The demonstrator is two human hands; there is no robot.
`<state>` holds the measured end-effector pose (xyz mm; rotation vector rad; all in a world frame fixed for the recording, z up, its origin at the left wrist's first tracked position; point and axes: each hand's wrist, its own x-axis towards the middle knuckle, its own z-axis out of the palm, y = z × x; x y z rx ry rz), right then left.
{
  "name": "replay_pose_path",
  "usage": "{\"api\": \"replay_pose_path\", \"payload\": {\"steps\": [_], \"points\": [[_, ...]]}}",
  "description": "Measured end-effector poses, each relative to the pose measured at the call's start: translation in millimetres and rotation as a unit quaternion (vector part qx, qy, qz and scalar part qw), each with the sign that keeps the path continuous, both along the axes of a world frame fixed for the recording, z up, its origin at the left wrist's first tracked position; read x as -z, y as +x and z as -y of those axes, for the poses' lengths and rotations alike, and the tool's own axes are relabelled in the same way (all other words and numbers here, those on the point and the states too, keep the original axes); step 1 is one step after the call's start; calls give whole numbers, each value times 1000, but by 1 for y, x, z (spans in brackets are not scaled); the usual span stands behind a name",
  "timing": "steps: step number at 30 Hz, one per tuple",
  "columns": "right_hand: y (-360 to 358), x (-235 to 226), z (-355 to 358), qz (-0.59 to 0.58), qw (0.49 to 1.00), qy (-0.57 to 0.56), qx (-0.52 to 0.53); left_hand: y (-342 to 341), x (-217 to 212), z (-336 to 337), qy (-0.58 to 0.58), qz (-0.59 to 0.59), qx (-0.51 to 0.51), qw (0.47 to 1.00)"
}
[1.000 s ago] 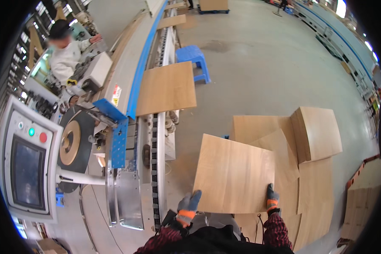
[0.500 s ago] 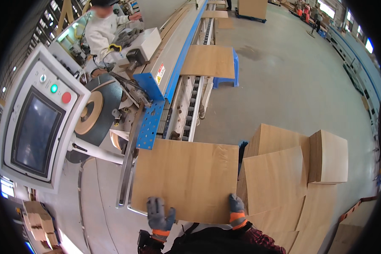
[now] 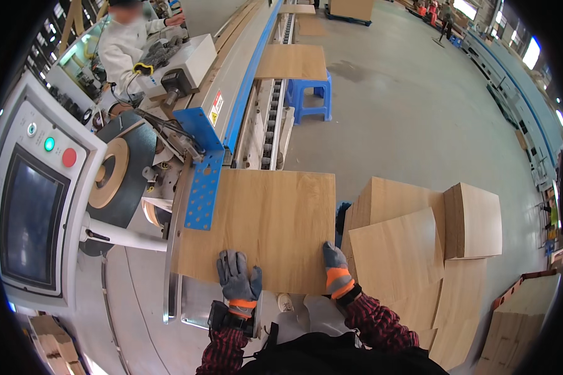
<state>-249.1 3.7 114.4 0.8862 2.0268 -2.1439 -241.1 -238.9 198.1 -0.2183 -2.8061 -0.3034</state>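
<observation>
A square wood-grain panel (image 3: 263, 225) lies flat in front of me on the machine's infeed, its left part passing beneath a blue perforated plate (image 3: 204, 194). My left hand (image 3: 239, 276), in a grey and orange glove, rests on the panel's near edge with fingers stretched out and spread. At the near right corner, my gloved right hand (image 3: 336, 265) is closed over the panel's side edge; its fingers underneath are hidden. The metal guide rail (image 3: 172, 275) runs along the left of the panel.
Stacks of similar panels (image 3: 394, 253) stand to my right. A control console (image 3: 40, 200) is at the left. Ahead, another panel (image 3: 294, 61) lies on the roller conveyor (image 3: 271, 128), near a blue stool (image 3: 313, 100). A co-worker in white (image 3: 122, 50) is behind the machine.
The panel has moved forward and left, further under the blue plate, with both hands following it. The view has shifted, showing more of my forearms.
</observation>
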Motion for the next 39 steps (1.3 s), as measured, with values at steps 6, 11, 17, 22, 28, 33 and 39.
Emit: {"api": "replay_pose_path", "payload": {"steps": [6,11,17,22,28,33,39], "points": [[-2,9,3,34,999,25,19,-3,6,2,-13,-4,-9,1000],[-5,0,0,47,998,34,24,-8,7,-5,-12,21,-6,1000],[-48,-11,-18,-55,997,55,19,-54,15,-19,-34,-31,17,999],[-63,1,-68,-57,991,112,34,-109,13,-28,-51,-65,40,996],[88,137,-332,241,530,809,-81,-107,-4,-95,-47,-152,85,984],[143,93,-410,334,768,512,191,28,138,-159,247,205,186,929],[137,75,-405,348,754,538,146,86,229,-248,359,566,94,736]]}}
